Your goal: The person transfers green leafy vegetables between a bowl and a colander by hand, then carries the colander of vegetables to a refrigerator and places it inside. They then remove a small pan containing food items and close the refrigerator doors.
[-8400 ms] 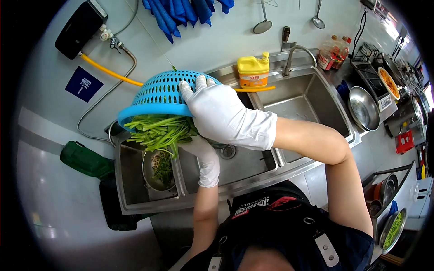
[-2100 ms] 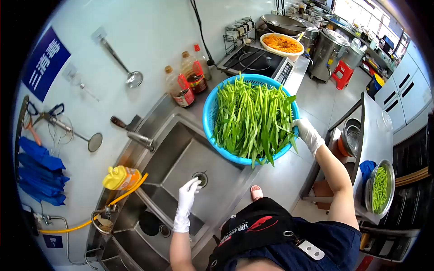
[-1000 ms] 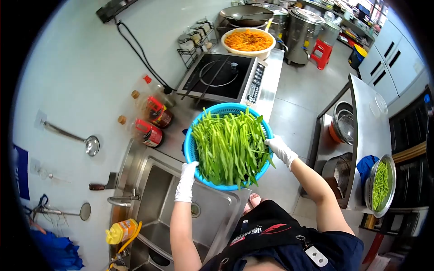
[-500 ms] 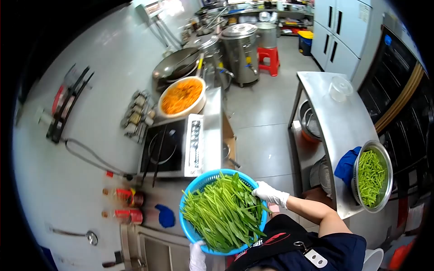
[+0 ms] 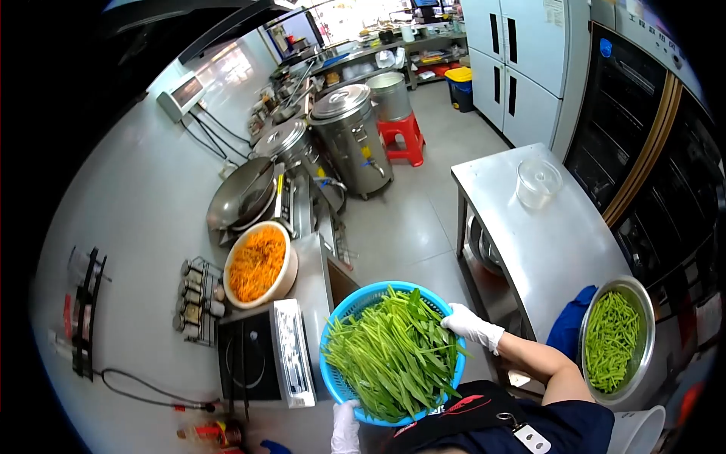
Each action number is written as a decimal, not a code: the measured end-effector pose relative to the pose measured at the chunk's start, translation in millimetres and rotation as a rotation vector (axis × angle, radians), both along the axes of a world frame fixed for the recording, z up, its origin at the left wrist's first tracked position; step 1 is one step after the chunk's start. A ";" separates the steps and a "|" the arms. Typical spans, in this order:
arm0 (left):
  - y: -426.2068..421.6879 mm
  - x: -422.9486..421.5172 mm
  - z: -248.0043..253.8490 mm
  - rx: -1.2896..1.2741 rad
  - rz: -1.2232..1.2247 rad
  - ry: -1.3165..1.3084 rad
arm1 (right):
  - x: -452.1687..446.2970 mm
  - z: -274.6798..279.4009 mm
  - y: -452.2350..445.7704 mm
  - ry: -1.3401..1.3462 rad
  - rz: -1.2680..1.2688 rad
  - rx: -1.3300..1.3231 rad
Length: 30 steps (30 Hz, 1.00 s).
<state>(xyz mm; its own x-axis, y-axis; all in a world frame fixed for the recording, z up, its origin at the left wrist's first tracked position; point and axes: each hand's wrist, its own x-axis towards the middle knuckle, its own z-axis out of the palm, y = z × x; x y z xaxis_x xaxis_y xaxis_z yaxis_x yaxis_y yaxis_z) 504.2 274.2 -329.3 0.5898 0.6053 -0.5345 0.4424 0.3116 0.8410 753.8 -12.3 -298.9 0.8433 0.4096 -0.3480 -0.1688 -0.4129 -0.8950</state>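
A round blue plastic basket (image 5: 327,368) is heaped with long green leafy stems (image 5: 393,352), held in front of my body at the bottom centre. White gloves cover both hands. My right hand (image 5: 473,328) grips the basket's right rim, with the fingers closed on it. At the lower left of the rim, my left hand (image 5: 345,430) is closed on the edge, its fingertips partly hidden by the basket.
An induction cooker (image 5: 253,359) and a tub of orange shreds (image 5: 257,265) stand on the left counter. To the right is a steel table (image 5: 544,234) with a clear container (image 5: 538,181) and a bowl of cut green pieces (image 5: 612,340). Steel pots (image 5: 352,140) stand ahead.
Since the earliest frame, the basket has gone from tilted over the sink to upright before me, held by both hands. The view has swung from the sinks to the aisle and steel table.
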 end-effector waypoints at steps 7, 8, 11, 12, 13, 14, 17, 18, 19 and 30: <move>58.3 176.9 23.2 -0.022 -0.204 -0.038 | 122.8 11.3 6.3 -0.020 -0.198 0.125; 59.5 204.7 35.0 -0.021 -0.219 -0.020 | 138.9 19.5 5.7 0.002 -0.217 0.153; 70.2 285.6 62.4 -0.006 -0.252 -0.035 | 183.3 36.4 6.3 -0.022 -0.276 0.157; 76.3 308.6 65.9 0.013 -0.262 -0.047 | 195.3 50.2 7.6 -0.011 -0.309 0.164; 82.4 329.2 67.5 0.062 -0.307 -0.056 | 208.3 52.1 6.0 0.009 -0.335 0.171; 84.9 348.7 71.5 0.077 -0.333 -0.046 | 222.0 55.7 3.6 0.018 -0.363 0.157; 86.8 415.5 85.1 0.101 -0.359 -0.045 | 267.7 64.8 5.7 -0.064 -0.428 0.228; 90.3 437.4 85.3 0.110 -0.382 -0.048 | 285.9 69.3 7.9 -0.090 -0.439 0.229; 93.7 459.5 83.5 0.118 -0.404 -0.051 | 304.0 76.3 5.4 -0.024 -0.380 0.233; 105.4 688.4 135.9 0.201 -0.470 0.052 | 536.4 88.0 20.2 -0.003 -0.418 0.246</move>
